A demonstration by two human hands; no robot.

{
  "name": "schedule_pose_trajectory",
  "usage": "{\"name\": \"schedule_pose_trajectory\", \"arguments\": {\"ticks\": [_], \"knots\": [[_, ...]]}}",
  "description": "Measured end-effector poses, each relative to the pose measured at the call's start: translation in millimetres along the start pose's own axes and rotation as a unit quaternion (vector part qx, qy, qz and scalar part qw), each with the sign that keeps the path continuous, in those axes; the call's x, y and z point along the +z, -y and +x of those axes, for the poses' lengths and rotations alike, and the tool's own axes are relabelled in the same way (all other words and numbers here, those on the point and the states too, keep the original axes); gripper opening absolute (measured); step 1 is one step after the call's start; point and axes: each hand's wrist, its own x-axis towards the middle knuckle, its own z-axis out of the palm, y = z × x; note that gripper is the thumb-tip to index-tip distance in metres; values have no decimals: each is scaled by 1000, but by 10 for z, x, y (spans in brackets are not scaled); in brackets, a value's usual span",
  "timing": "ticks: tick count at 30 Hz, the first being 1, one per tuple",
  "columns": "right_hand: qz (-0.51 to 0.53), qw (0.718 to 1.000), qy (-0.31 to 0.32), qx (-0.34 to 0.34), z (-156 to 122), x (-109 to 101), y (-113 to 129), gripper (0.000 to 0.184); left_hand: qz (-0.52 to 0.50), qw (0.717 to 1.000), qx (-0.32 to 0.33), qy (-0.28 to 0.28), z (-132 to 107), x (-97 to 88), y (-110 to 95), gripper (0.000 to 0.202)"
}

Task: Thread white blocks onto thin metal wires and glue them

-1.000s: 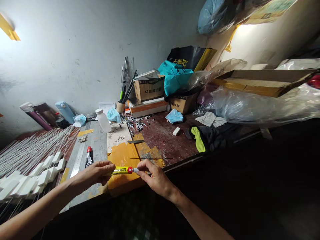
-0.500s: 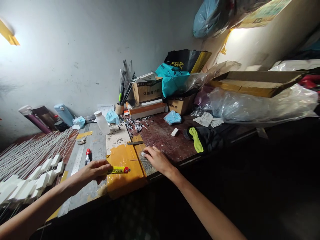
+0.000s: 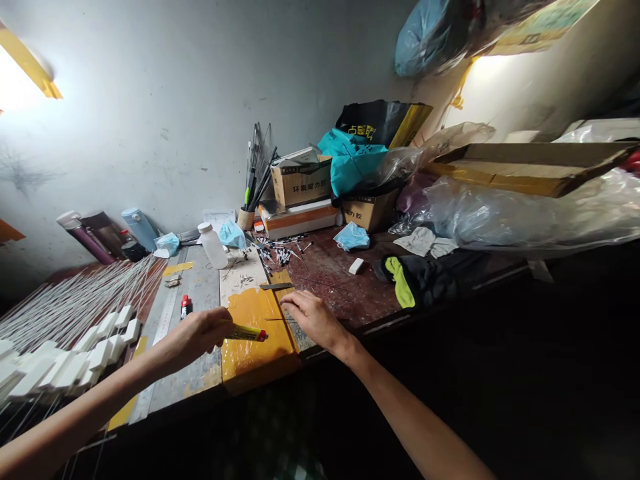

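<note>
My left hand [image 3: 207,330] is closed round a yellow glue tube [image 3: 245,333], whose red end points right over the yellow-taped board [image 3: 255,360]. My right hand [image 3: 317,320] is at the board's right edge, fingers bent and drawn together. Whatever they pinch, if anything, is hidden. A thin dark rod [image 3: 275,319] runs across the board towards that hand. Just beyond the fingers lies a flat dark strip [image 3: 277,286]. Behind my left hand stands a black tube with a red cap [image 3: 186,307].
To the left lie many thin pale rods [image 3: 95,293] and several white blocks [image 3: 100,355]. A white bottle [image 3: 213,247] stands behind the board. Further right are a small white block [image 3: 356,267], a blue face mask [image 3: 352,236], dark cloth [image 3: 425,280] and a cardboard box [image 3: 303,183].
The glue tube has tilted, its red end now lower. A small white piece seen at my right fingertips no longer shows. The view has shifted slightly left.
</note>
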Motion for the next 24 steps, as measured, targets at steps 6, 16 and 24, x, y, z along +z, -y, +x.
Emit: {"name": "schedule_pose_trajectory", "arguments": {"ticks": [6, 16, 24], "knots": [[143, 985, 85, -51, 94, 54, 538, 19, 74, 993, 64, -65, 54, 44, -245, 25], [291, 950, 77, 79, 8, 230, 540, 14, -56, 994, 59, -77, 54, 109, -135, 29], [322, 940, 63, 98, 6, 233, 602, 9, -174, 979, 79, -74, 112, 201, -127, 26]]}}
